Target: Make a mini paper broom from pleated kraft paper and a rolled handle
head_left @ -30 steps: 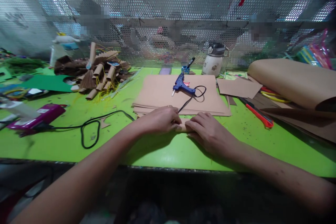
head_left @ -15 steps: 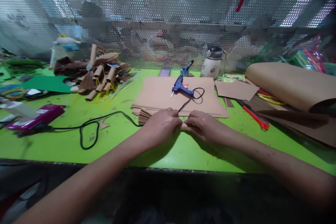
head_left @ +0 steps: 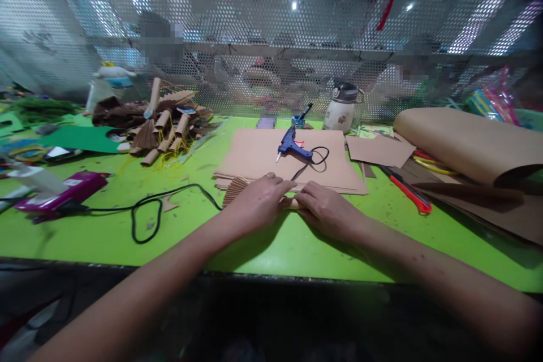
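Observation:
Between my two hands is a small light-brown paper roll (head_left: 291,203), mostly covered by the fingers. My left hand (head_left: 263,199) is closed on its left end, and my right hand (head_left: 328,206) pinches the right end. Both hands rest low over the green table near its front edge. Beside my left hand lies a pleated brown paper fan (head_left: 235,191), partly hidden by that hand. Just beyond the fingers is a stack of brown paper sheets (head_left: 254,150), with a blue glue gun (head_left: 294,145) lying on top, its nozzle pointing down and left.
A purple power strip (head_left: 63,195) with a black cord lies left. Behind it is a pile of paper rolls (head_left: 169,124) with yellow string. A red utility knife (head_left: 409,192) and a large folded brown sheet (head_left: 462,138) lie right. A white bottle (head_left: 340,110) stands at the back.
The view has tilted slightly. My fingers have shifted a little along the paper roll, which stays held between both hands. The glue gun and paper stack have not moved on the table.

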The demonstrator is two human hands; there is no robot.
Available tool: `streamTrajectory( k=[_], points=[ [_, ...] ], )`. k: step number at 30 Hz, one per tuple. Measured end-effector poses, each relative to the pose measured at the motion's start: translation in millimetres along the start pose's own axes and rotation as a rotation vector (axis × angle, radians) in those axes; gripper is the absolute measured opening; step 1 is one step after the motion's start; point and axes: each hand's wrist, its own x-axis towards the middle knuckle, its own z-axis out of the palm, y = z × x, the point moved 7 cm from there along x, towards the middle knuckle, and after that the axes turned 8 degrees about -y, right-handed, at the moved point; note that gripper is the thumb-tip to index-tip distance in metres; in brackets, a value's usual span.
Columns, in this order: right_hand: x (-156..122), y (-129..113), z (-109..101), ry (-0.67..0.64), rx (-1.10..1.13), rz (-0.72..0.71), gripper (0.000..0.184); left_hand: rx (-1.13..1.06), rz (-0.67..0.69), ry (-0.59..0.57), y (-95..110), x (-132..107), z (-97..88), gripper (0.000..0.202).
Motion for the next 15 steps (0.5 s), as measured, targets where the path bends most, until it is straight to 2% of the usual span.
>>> streamTrajectory(
  k=[2,3,4,7,9,11,15],
  points=[
    [0.2,1.1,-0.9,0.022,0.025,0.009,0.018,-0.042,-0.041,0.156,11.1,-14.5,-12.0,0.026],
    [0.1,1.8,-1.3,0.03,0.035,0.013,0.016,-0.142,-0.098,0.219,12.8,-22.8,-14.6,0.023],
    [-0.2,2.2,-2.3,0.039,0.044,0.018,0.014,-0.303,-0.147,0.235,13.5,-29.6,-11.6,0.021],
    [-1.3,2.2,-11.6,0.108,0.08,0.035,0.01,-1.004,-0.299,0.148,12.6,-40.0,20.5,0.018],
    [-2.4,-1.2,-23.2,0.179,0.106,0.037,0.009,-1.367,-0.424,0.207,9.9,-42.1,36.8,0.02],
    [-3.5,-7.8,-36.4,0.242,0.109,0.035,0.01,-1.5,-0.465,0.338,8.4,-39.8,37.7,0.023],
    [-6.6,-24.7,-60.7,0.361,0.065,0.066,0.014,-1.543,-0.383,0.558,14.7,-30.9,18.2,0.027]
  ],
)
